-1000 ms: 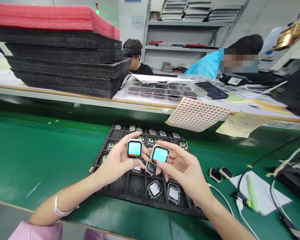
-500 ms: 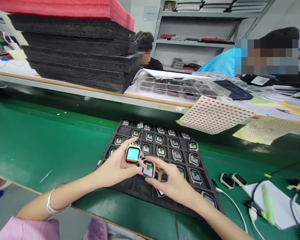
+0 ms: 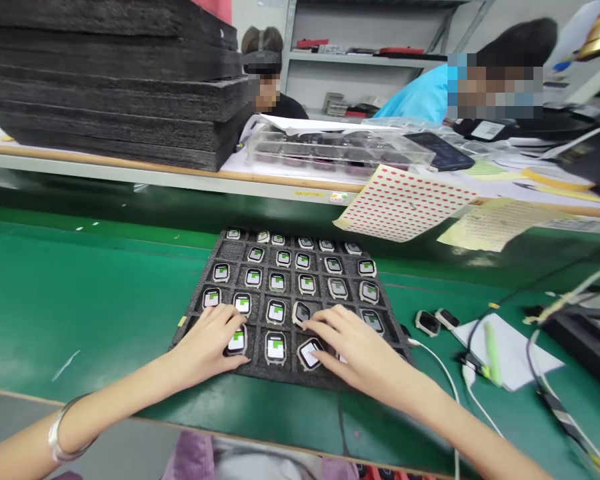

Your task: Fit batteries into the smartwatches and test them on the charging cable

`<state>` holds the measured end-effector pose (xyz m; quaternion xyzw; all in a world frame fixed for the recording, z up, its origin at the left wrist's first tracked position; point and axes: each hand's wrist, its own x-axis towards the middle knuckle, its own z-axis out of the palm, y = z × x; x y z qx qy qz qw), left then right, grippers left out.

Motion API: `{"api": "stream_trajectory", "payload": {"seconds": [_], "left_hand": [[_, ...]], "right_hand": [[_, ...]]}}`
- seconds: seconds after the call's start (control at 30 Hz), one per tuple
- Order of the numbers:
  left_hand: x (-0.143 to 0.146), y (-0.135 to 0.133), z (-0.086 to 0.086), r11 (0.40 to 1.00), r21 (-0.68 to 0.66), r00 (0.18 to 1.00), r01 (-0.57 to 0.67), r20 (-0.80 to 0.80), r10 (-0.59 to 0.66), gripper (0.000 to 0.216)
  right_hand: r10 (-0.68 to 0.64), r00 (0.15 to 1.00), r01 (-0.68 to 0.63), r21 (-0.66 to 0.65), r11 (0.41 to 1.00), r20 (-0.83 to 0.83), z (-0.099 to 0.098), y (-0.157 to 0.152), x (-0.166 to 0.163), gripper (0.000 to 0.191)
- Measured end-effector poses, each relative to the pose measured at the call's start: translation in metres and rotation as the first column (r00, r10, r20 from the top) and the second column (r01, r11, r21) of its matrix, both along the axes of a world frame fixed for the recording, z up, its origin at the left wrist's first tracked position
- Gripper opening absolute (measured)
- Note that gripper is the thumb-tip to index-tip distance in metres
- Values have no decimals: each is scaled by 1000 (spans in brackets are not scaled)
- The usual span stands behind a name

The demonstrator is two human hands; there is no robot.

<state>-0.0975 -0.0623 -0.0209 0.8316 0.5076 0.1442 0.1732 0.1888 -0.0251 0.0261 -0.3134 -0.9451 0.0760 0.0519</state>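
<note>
A black foam tray (image 3: 260,370) holds several rows of square smartwatches with pale cases and mostly lit white-and-green screens. My left hand (image 3: 207,340) is at the tray's front left, its fingers and thumb closed about a smartwatch (image 3: 237,341) in the front row. Further right, my right hand (image 3: 353,343) has thumb and index finger about a smartwatch (image 3: 309,353) that sits turned askew. Beside that index fingertip a tilted smartwatch (image 3: 301,313) leans in its slot. Between my hands one smartwatch (image 3: 275,347) lies flat. My right palm hides part of the tray.
A shelf edge (image 3: 180,177) runs behind the tray, bearing stacked black foam sheets (image 3: 115,100) and clear plastic trays (image 3: 340,150). A dotted sticker sheet (image 3: 405,203) hangs over it. Two watches (image 3: 427,323), cables and white paper (image 3: 515,353) lie right. Two people sit beyond.
My hands have come down and apart from holding two smartwatches together above the tray. They now rest over separate front-row slots. The view has shifted.
</note>
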Motion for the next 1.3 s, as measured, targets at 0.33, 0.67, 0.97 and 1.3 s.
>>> {"api": "stream_trajectory", "payload": {"seconds": [0.33, 0.67, 0.97, 1.3], "left_hand": [[74, 9, 24, 903, 119, 901, 412, -200, -385, 27], [122, 35, 15, 813, 122, 762, 570, -448, -468, 34], [92, 46, 32, 934, -49, 847, 353, 441, -297, 47], [74, 42, 92, 942, -308, 63, 135, 951, 302, 36]], "right_hand": [[-221, 960, 218, 34, 975, 170, -17, -25, 59, 31], [-262, 950, 260, 31, 965, 172, -23, -22, 42, 35], [-499, 754, 177, -600, 780, -427, 29, -4, 41, 50], [-571, 310, -203, -640, 741, -760, 61, 13, -7, 46]]}}
